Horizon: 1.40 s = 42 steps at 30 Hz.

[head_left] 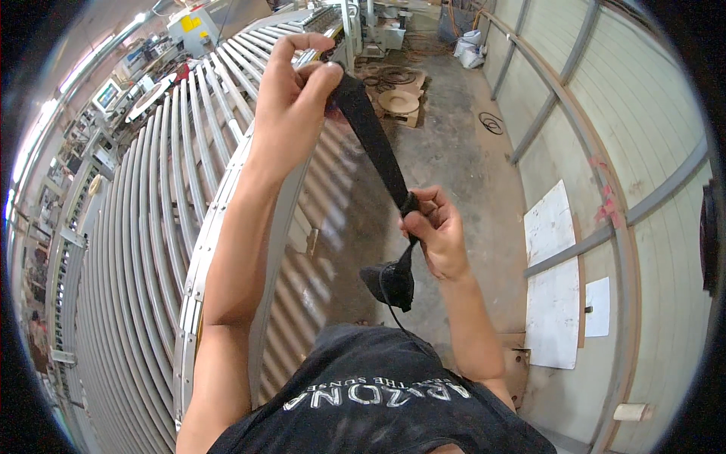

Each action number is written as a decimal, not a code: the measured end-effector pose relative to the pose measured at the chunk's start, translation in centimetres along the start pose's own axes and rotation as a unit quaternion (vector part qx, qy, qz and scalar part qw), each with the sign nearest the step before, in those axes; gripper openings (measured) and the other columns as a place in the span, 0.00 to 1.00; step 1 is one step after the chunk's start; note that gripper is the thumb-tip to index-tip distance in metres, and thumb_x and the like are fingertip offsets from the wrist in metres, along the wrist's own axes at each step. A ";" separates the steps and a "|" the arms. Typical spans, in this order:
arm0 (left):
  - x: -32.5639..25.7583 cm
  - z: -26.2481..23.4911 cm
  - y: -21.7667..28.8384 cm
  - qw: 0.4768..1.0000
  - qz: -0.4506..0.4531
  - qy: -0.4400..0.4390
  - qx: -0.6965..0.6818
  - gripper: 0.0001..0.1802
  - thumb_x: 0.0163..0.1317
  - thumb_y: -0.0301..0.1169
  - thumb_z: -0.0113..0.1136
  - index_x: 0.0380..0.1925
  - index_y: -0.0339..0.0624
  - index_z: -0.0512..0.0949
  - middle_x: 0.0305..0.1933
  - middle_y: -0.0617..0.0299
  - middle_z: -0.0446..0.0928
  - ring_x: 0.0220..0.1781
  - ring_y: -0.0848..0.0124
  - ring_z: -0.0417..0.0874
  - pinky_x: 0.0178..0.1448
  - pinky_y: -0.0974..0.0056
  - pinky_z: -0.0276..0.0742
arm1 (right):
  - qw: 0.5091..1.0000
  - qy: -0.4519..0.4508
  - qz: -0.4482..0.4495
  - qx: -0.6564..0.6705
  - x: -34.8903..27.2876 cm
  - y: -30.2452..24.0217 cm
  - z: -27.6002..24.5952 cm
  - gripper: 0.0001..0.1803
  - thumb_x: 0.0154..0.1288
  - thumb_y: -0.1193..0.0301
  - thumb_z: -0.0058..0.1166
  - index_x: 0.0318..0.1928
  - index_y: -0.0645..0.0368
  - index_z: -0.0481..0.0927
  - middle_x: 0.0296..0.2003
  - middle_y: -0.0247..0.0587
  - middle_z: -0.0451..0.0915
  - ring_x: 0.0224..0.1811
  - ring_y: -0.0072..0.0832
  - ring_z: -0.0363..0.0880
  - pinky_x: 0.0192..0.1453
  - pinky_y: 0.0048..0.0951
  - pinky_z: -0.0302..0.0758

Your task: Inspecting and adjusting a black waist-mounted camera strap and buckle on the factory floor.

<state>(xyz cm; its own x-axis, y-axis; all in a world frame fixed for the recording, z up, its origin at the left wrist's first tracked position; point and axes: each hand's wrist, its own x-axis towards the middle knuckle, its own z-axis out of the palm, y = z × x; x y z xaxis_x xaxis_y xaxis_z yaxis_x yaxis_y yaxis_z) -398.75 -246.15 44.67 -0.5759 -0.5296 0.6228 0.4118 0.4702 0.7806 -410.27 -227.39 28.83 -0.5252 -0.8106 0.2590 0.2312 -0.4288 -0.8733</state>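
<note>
A black fabric strap (pixel 372 142) stretches at a slant between my two hands in front of me. My left hand (pixel 291 94), raised high, pinches the strap's upper end between thumb and fingers. Lower and to the right, my right hand (pixel 435 227) grips the strap where it bunches or passes a dark fitting. Below that hand dangles a folded black piece (pixel 389 284) of the same strap. A thin black cord (pixel 387 301) runs from it down toward my dark shirt. What this hanging piece is in full cannot be made out.
A curved roller conveyor (pixel 151 197) with metal rails fills the left side. To the right stands a panelled wall with metal beams (pixel 575 98) and white sheets (pixel 550 280). Farther off on the concrete floor lie a cardboard piece with a round disc (pixel 398 101) and a cable coil (pixel 491 123).
</note>
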 end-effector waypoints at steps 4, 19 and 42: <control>1.6 0.0 0.8 1.000 0.016 -0.005 0.019 0.14 0.71 0.25 0.53 0.55 0.36 0.68 0.31 0.56 0.82 0.27 0.75 0.84 0.28 0.70 0.81 | 0.987 -0.018 0.040 0.157 -0.2 -1.0 0.0 0.21 0.69 0.69 0.62 0.57 0.62 0.72 0.42 0.37 0.82 0.41 0.26 0.82 0.51 0.28 0.77; -1.0 4.7 3.2 0.987 -0.016 -0.122 0.105 0.14 0.72 0.28 0.55 0.54 0.37 0.75 0.37 0.64 0.80 0.30 0.82 0.80 0.32 0.76 0.79 | 0.940 0.030 -0.176 -0.289 0.5 -2.3 1.3 0.35 0.60 0.58 0.72 0.63 0.59 0.73 0.47 0.41 0.82 0.48 0.29 0.81 0.51 0.29 0.77; -7.0 3.8 -2.3 0.951 -0.001 -0.113 0.287 0.13 0.61 0.32 0.61 0.44 0.39 0.83 0.22 0.47 0.78 0.25 0.54 0.83 0.32 0.57 0.76 | 0.984 -0.006 0.018 -0.177 1.4 -3.4 0.9 0.11 0.69 0.71 0.61 0.30 0.63 0.79 0.29 0.24 0.69 0.33 0.16 0.64 0.40 0.21 0.61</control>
<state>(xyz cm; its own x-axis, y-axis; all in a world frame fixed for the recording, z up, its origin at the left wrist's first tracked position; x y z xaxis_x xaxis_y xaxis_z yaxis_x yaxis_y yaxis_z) -398.37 -240.84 38.35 -0.7399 -0.3958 0.5440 -0.0047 0.8116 0.5841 -411.03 -227.47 32.52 -0.5115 -0.8284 0.2284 -0.0518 -0.2356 -0.9705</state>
